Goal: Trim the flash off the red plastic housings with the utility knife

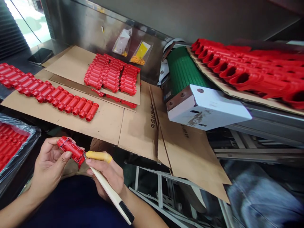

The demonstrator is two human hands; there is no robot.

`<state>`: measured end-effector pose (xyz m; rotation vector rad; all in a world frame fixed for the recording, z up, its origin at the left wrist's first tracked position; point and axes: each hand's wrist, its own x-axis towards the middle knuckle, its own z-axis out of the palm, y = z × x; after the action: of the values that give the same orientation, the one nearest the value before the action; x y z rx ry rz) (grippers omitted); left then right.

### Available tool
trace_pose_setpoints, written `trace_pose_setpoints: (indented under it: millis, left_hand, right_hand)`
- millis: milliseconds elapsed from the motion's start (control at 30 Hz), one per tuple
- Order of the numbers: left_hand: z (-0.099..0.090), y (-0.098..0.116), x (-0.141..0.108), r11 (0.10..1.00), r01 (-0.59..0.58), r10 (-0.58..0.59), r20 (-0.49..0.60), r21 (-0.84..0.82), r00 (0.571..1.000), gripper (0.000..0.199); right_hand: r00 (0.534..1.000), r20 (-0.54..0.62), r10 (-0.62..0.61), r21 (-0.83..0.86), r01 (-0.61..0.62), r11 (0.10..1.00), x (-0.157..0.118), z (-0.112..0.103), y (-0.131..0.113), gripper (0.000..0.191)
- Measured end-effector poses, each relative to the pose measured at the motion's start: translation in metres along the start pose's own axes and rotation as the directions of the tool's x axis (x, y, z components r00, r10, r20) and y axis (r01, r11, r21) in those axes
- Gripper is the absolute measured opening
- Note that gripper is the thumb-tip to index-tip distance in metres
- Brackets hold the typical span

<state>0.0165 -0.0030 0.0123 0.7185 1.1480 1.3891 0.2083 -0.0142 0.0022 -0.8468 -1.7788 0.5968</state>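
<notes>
My left hand (51, 164) is closed around a red plastic housing (72, 148), with its ribbed, hollow inner side turned up. My right hand (106, 171) grips a cream-handled tool (106, 186) with a black end, held like a pen. Its small metal tip, perhaps a blade, is at the near right end of the housing and is partly hidden by the fingers. A yellow finger cot (99, 156) covers my right index finger. Both hands are above my lap, in front of the table edge.
Red housings lie in a row (68, 101) on cardboard (104, 123), with a stack (111, 74) behind. More fill a lined crate (35, 131) at left and a cardboard sheet (223, 87) above a green conveyor (186, 69). A phone (41, 56) and two plastic bags (142, 52) lie behind.
</notes>
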Motion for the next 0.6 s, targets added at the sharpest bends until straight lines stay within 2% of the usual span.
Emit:
trace_pose_setpoints:
  millis: [233,367,467,533,600]
  left_hand:
    - [-0.009,-0.010,0.004,0.992,-0.124,0.125,0.062,-0.023,0.990,0.022]
    - [-0.010,-0.012,0.005,0.989,-0.121,0.125,0.050,-0.080,0.991,0.022]
    - [-0.011,-0.014,0.005,0.992,-0.107,0.109,0.027,-0.062,0.994,0.024]
    - [-0.012,-0.015,0.006,0.996,-0.081,0.081,-0.008,-0.024,0.997,0.028]
    - [-0.014,-0.016,0.006,0.999,-0.049,0.049,-0.023,0.021,0.999,0.031]
  right_hand:
    - [0.998,-0.052,0.047,-0.007,-0.048,0.999,-0.003,0.005,-0.005,0.031]
    - [0.995,-0.063,0.081,0.014,-0.080,0.997,-0.007,0.006,-0.005,0.029]
    - [0.993,-0.012,0.120,0.038,-0.119,0.992,-0.004,0.001,-0.001,0.024]
    - [0.996,0.047,0.073,0.031,-0.074,0.997,0.002,-0.004,0.003,0.020]
    - [0.990,0.129,-0.059,-0.046,0.066,0.997,0.010,-0.010,0.007,0.020]
